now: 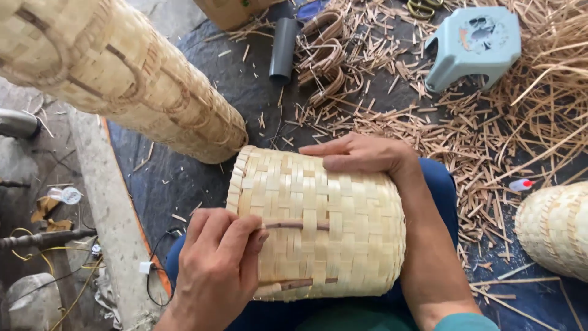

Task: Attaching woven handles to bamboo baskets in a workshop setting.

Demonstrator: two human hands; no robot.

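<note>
Between the thumb and fingertips of the left hand [215, 265], a thin brown strip [297, 225] is being pinched and is passing under the pale slats of a woven basket [331, 214] lying on its side across the person's lap. That hand is closing tightly on the strip's near end, fingers curled. Beyond it, on the basket's far side, the right hand [361, 153] is lying flat and nearly open, steadying the weave and gripping nothing. The body of the basket is looking fully woven; a second brown strip [300, 284] is already sitting lower down near its rim, so this trimming seems partly done, with the upper strip only part-way through. Farther out from the left hand a stack of finished baskets [122, 73] is leaning, and beyond the right hand offcuts [490, 147], a small blue stool [474, 43] and a grey tube [283, 49] are lying on the dark mat.
</note>
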